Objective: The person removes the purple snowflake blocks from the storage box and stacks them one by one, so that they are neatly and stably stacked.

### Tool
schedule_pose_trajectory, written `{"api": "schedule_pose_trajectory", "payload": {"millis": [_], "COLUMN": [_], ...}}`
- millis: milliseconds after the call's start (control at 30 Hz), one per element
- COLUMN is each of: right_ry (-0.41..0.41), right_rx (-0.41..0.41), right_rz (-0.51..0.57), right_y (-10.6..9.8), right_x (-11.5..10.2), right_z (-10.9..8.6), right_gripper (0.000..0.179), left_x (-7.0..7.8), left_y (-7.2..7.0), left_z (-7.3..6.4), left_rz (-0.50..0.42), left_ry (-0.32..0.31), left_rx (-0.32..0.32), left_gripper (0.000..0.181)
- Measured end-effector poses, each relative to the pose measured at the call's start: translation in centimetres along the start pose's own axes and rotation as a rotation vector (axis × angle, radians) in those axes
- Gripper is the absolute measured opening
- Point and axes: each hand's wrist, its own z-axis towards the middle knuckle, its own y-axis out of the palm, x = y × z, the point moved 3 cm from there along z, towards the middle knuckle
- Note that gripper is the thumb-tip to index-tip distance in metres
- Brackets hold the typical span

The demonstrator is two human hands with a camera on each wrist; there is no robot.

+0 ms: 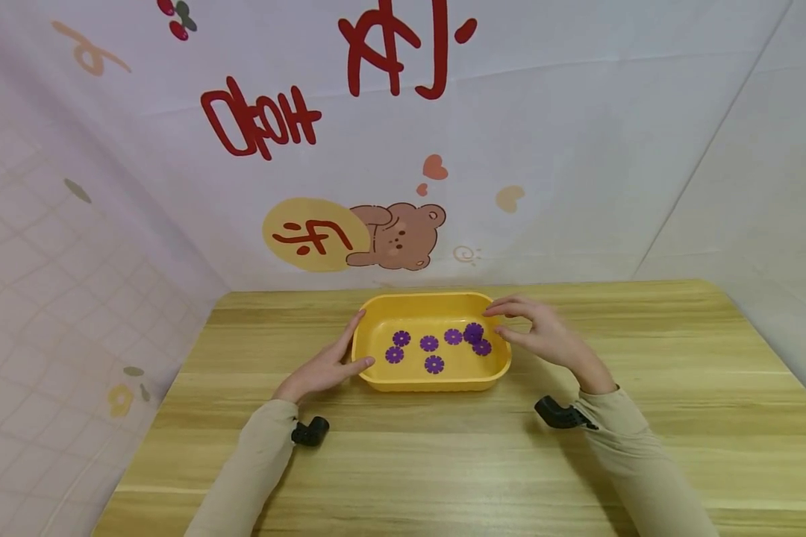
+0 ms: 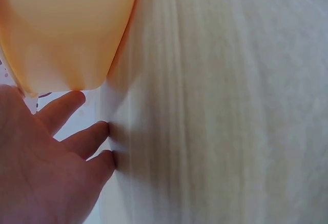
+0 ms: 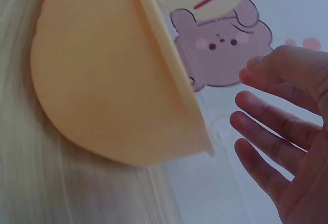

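A yellow plastic basin (image 1: 432, 385) stands on the table, with several purple notched snowflake discs (image 1: 433, 364) lying flat on its floor. A few discs overlap near its right end. My left hand (image 1: 322, 369) is at the basin's left end, thumb at the rim and fingers spread along the outer wall. In the left wrist view one fingertip of that hand (image 2: 56, 152) meets the basin's outside (image 2: 66, 34); its thumb is hidden there. My right hand (image 1: 544, 332) hovers at the right rim, fingers loosely bent. Nothing lies between its fingers (image 3: 261, 124) in the right wrist view, apart from the basin wall (image 3: 113, 80).
The wood-grain table (image 1: 416, 462) meets a white printed cloth backdrop (image 1: 578, 149) just behind the basin. A bear print (image 1: 403, 239) is on that cloth. Black wrist mounts (image 1: 560, 412) stick out from both sleeves above the table.
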Motion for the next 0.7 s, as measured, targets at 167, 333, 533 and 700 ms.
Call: {"api": "schedule_pose_trajectory", "payload": {"millis": [167,333,533,700], "right_ry": [-0.06,-0.118,-0.144,-0.153], "right_rx": [-0.037,-0.08,-0.169,-0.22], "right_rz": [0.014,0.044,0.112,0.124], "right_y": [1.5,3.1,4.8,5.9], "right_x": [-0.6,-1.4,-2.1,-2.4], "right_z": [0.8,1.6,2.4,3.1], "right_gripper": [0.025,0.025,0.027,0.027], "left_x": [0.0,0.0,-0.2,-0.2], "left_y": [0.0,-0.1,-0.1,-0.1], "left_z": [0.1,0.2,0.2,0.2], "left_rz": [0.005,0.011,0.017,0.013], "left_ry": [0.003,0.005,-0.001,0.002], "left_rx": [-0.004,-0.013,-0.021,-0.023], "left_gripper": [0.088,0.089,0.091,0.091]}}
